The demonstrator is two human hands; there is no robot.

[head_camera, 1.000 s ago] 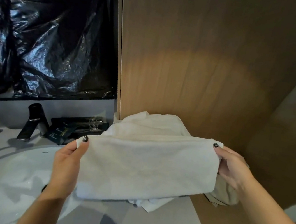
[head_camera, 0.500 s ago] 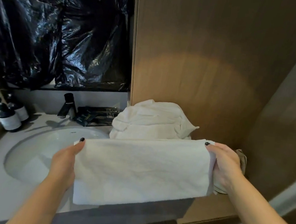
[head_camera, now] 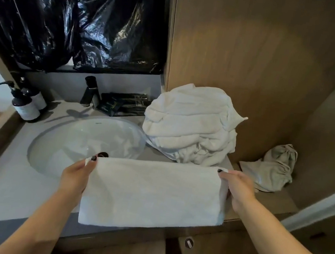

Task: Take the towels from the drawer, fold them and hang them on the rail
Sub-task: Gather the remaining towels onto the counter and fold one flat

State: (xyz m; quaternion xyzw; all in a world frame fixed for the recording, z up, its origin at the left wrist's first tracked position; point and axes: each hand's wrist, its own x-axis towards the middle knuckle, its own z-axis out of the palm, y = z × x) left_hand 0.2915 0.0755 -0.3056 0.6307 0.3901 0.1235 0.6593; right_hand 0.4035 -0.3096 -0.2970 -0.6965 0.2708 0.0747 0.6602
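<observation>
I see left hand (head_camera: 75, 175) and right hand (head_camera: 237, 189) fingers pinching the folded towel's (head_camera: 151, 195) top corners, stretched taut between them, probably for hanging

A grey worktop (head_camera: 1, 186) carries a white oval basin (head_camera: 87, 144) sunk into it. Behind the basin stands a dark tap (head_camera: 90, 93), and just beside it, to the right, lie dark packets (head_camera: 122, 105), what they hold being too dim to tell. At the left rear corner stand two dark pump bottles (head_camera: 25, 100) with pale labels. Crumpled black plastic sheeting (head_camera: 70, 14) covers the wall above. A wooden panel (head_camera: 257, 53) rises at the right, with a crumpled beige drawstring bag (head_camera: 272, 168) on the ledge below.
</observation>
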